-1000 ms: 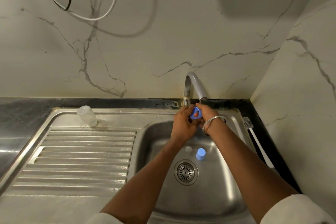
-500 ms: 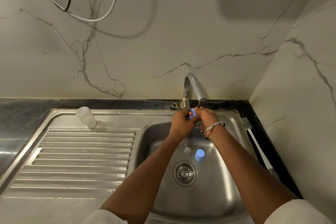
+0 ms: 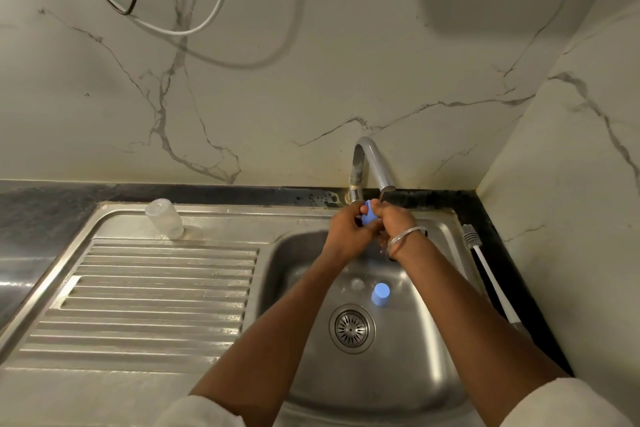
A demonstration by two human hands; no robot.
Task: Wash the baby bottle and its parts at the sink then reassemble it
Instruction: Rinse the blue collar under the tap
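Blue plastic sits between my two hands: a small ring (image 3: 369,213) from the bottle, held up under the tap (image 3: 372,166). My left hand (image 3: 346,234) curls around its left side, fingers closed on it, and my right hand (image 3: 394,222) pinches it from the other side, thumb and fingertips shut on its edge. A thin bangle (image 3: 405,236) circles my right wrist. Both hands hang over the back of the sink (image 3: 408,374), just below the tap's spout; I cannot tell whether water runs.

Below my hands, on the sink floor, a blue cap (image 3: 381,294) stands on its own, and just left of it lies a small clear piece (image 3: 356,283), too faint to name. Nearer to me than these is the drain (image 3: 352,328).

Well to the left of my left hand, at the far end of the ribbed drainboard (image 3: 156,302), the clear bottle (image 3: 163,218) stands tilted, apart from everything else. To the right of my right hand a white brush (image 3: 488,274) lies along the dark counter (image 3: 485,215) beside the sink's rim. White sleeves (image 3: 568,406) cover my upper forearms. Behind the tap rises a marble wall (image 3: 311,97), with cables (image 3: 194,24) looping down it above and to the left.
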